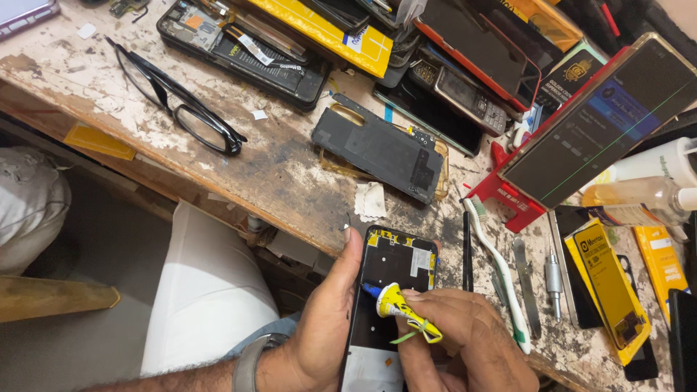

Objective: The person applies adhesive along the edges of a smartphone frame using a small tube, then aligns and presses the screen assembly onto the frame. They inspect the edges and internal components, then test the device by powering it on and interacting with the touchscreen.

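Note:
My left hand [317, 330] grips the left edge of an opened phone frame [396, 265], held upright over the near edge of the workbench, thumb along its side. My right hand [468, 337] pinches a small yellow glue tube [399, 308] with a blue nozzle. The nozzle tip touches the frame's inner face near its left side. The lower part of the frame is hidden behind both hands.
On the worn wooden bench [276, 167] lie black glasses [178, 98], a black phone back panel [381, 149], a white toothbrush [497, 268], metal pry tools [541, 279], a phone on a red stand [602, 120], a clear bottle [642, 199] and piled phones and parts at the back.

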A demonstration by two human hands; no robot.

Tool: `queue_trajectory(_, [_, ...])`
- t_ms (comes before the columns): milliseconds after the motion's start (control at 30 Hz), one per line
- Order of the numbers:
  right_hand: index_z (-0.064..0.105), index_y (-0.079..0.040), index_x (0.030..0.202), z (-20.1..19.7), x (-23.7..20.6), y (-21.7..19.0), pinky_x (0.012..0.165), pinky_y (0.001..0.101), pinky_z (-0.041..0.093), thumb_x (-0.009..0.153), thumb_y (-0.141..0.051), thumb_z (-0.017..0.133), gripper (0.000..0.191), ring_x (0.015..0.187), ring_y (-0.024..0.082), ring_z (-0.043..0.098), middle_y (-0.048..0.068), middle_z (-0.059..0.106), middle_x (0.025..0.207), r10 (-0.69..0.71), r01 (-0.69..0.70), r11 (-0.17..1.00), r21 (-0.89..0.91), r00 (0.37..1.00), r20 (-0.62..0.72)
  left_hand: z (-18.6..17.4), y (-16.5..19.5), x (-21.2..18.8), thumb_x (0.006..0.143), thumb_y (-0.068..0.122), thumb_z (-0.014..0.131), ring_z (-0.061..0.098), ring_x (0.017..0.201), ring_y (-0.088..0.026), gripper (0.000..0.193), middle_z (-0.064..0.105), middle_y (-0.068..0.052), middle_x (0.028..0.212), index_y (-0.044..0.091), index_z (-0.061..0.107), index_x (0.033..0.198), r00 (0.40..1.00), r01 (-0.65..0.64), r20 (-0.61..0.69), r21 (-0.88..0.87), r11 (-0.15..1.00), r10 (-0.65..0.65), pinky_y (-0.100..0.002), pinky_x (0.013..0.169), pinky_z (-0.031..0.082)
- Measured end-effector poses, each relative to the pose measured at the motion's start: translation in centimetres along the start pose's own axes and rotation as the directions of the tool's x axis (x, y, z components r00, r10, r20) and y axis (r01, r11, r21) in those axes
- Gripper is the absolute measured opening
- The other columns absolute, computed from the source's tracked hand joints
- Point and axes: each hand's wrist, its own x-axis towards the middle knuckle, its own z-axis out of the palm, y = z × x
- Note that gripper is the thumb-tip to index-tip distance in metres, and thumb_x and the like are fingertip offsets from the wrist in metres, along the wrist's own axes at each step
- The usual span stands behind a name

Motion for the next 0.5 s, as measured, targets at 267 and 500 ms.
queue_trajectory(267, [0.070, -0.007, 0.098, -0.40, -0.09, -0.35, 0.087, 0.0332, 0.062, 0.071, 0.002, 0.086, 0.032, 0.090, 0.019, 0.079, 0.006, 0.078, 0.091, 0.003, -0.002, 1.000, -0.002, 0.999, 0.041, 0.67, 0.37, -0.09, 0.102, 0.063, 0.032, 0.068, 0.102, -0.015, 0.074, 0.072, -0.008, 0.114, 0.006, 0.064, 0.136, 1.000, 0.000, -0.020, 0.012, 1.000, 0.000, -0.031, 0.092, 0.054])
queue_trajectory(500, [0.070, -0.007, 0.099, -0.62, -0.21, -0.38, 0.086, 0.0328, 0.062, 0.073, 0.002, 0.084, 0.031, 0.091, 0.019, 0.079, 0.006, 0.078, 0.093, -0.033, 0.032, 0.999, 0.022, 0.997, 0.063, 0.40, 0.21, -0.07, 0.104, 0.064, 0.034, 0.068, 0.098, -0.016, 0.072, 0.073, -0.007, 0.111, 0.006, 0.063, 0.134, 1.000, 0.003, -0.007, -0.024, 1.000, -0.003, -0.032, 0.089, 0.055])
